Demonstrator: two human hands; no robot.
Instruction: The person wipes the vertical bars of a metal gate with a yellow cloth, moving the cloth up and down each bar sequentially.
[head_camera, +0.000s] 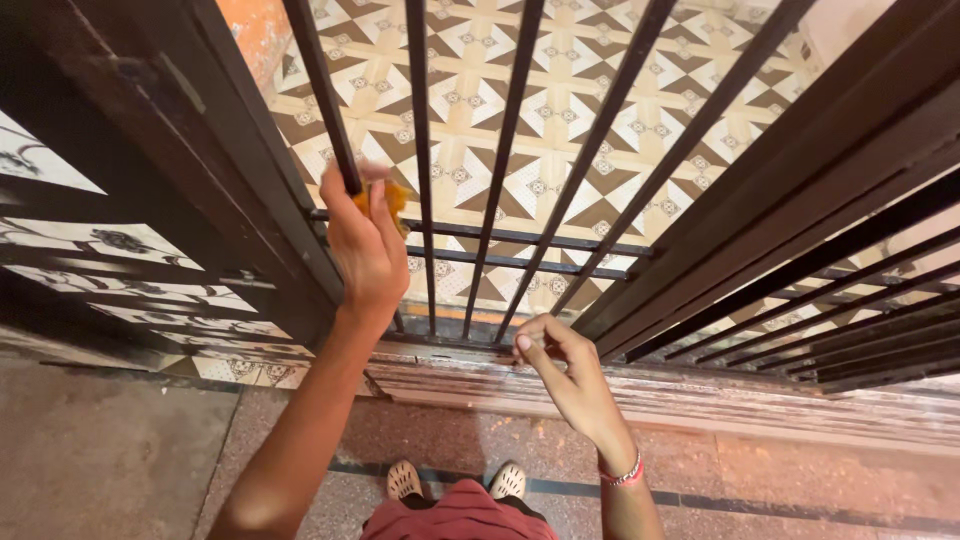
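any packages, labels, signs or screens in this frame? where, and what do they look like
None in view: no package, label, sign or screen.
What is there: the left hand presses an orange cloth against a dark metal gate bar.
The right hand is near the foot of the bars, fingers pinched; nothing visible in it.
Patterned floor tiles lie beyond the gate.

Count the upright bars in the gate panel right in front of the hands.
5 upright bars show in this gate panel: the left hand presses an orange cloth on the leftmost; four more fan out rightward. Others may be hidden behind the frames.
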